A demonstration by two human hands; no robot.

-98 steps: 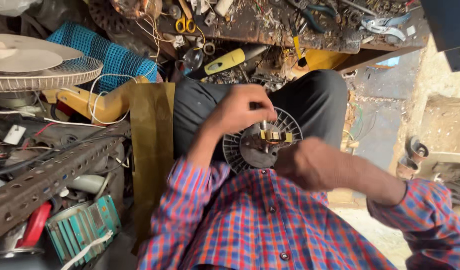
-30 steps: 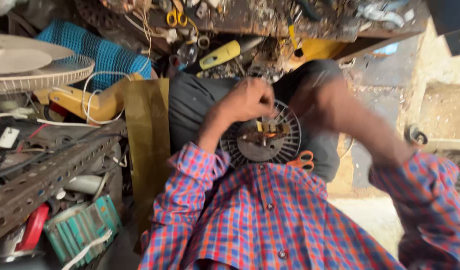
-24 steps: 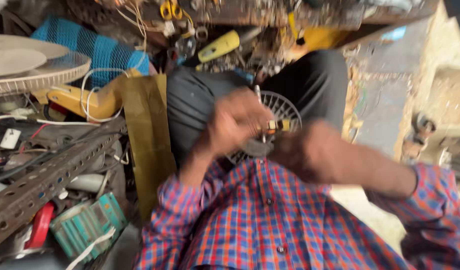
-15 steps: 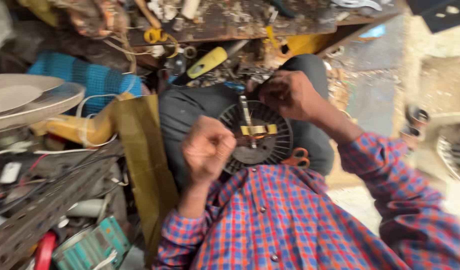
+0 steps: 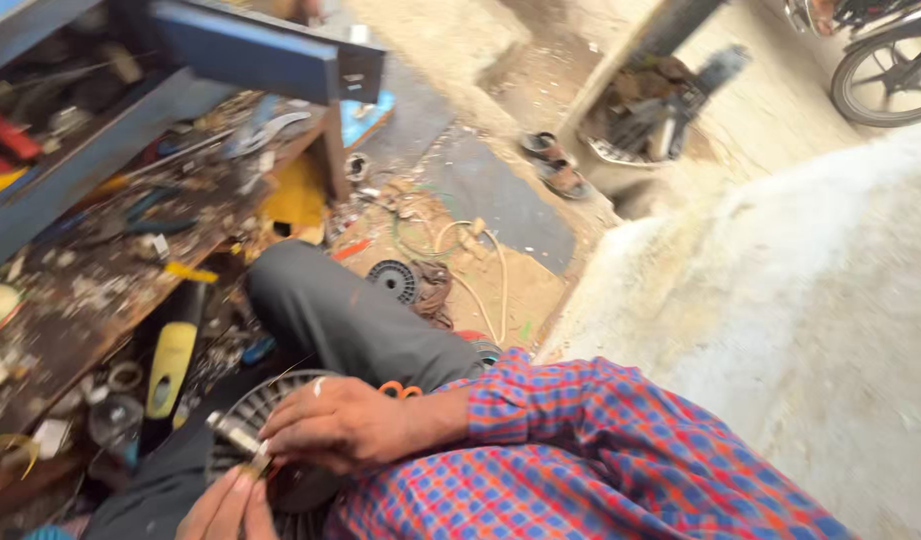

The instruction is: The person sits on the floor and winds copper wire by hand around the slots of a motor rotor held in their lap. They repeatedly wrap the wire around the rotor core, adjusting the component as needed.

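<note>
A round black ribbed motor disc (image 5: 249, 402) lies on my lap, on dark grey trousers (image 5: 351, 320). My right hand (image 5: 346, 425) rests across the disc with its fingers stretched toward a small metal piece (image 5: 233, 435) at the rim. My left hand (image 5: 226, 505) comes up from the bottom edge, its fingertips pinching that same piece; most of this hand is cut off. An orange scissors handle (image 5: 401, 389) peeks out behind my right wrist. My sleeve is red and blue plaid (image 5: 581, 450).
A cluttered workbench (image 5: 91, 280) with tools and a yellow-handled tool (image 5: 171, 360) stands at left under a blue metal frame (image 5: 251, 50). A black spool (image 5: 393, 280) and cables lie on the dirt. Sandals (image 5: 551, 165) and a motorcycle wheel (image 5: 886, 70) are farther off.
The view has swung right and up, showing the ground and street. My right hand came down from the disc's far side onto its face; my left hand went to the rim.
</note>
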